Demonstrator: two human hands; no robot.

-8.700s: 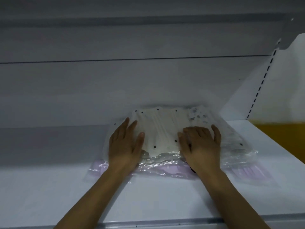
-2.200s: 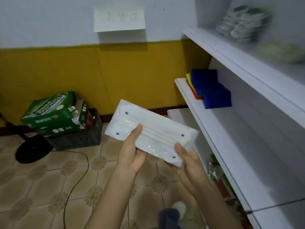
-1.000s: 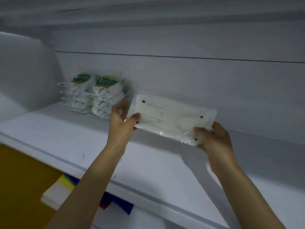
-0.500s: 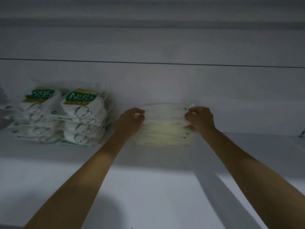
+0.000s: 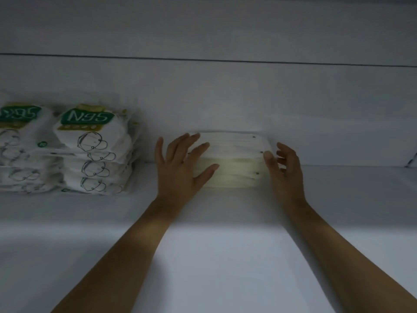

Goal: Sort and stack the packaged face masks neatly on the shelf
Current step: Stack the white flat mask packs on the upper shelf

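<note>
Mask stack (image 5: 234, 161) sits at shelf (image 5: 214, 256) back, against rear wall, well right of green-label packs (image 5: 90, 150). Left hand (image 5: 180, 168) and right hand (image 5: 286, 170) flank stack ends, fingers spread, gripping nothing. Best next: press both ends inward evenly, square edges, keep top pack from sliding, leave gap from green-label packs.

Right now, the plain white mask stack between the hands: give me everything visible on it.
The plain white mask stack is several flat packs in what looks like clear film, lying level and roughly squared up, with small dark dots near its right end. It sits on the white shelf against the back wall, apart from the green-labelled packs to its left. The left hand, fingers spread, overlaps its left end; the right hand is open at its right end. Firm contact is unclear.
</note>
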